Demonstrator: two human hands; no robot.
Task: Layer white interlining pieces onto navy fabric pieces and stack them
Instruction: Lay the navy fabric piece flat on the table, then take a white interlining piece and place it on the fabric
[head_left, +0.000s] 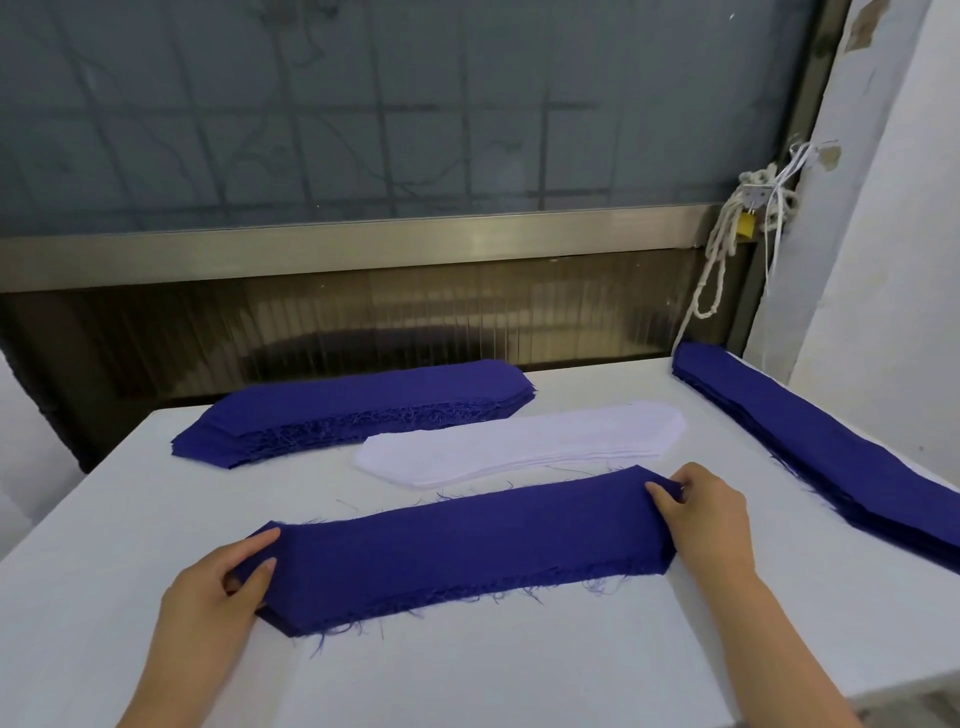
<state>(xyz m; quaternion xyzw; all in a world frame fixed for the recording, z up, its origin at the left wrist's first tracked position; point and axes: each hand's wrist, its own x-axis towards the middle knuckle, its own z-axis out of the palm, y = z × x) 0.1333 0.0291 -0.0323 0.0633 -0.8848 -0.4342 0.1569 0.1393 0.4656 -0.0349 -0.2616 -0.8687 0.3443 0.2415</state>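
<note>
A long navy fabric piece (457, 551) with frayed edges lies flat across the white table (467, 675) in front of me. My left hand (218, 587) pinches its left end, thumb on top. My right hand (711, 514) pinches its right end. Just behind it lies a stack of white interlining pieces (519, 447). A thick stack of navy pieces (353, 410) sits further back on the left. Another navy stack (815, 441) runs along the table's right side.
The table's far edge meets a dark ribbed panel and a metal-framed window (395, 130). A white wall (883, 260) stands close on the right, with a rope and a padlock (746, 226) hanging at the frame's corner.
</note>
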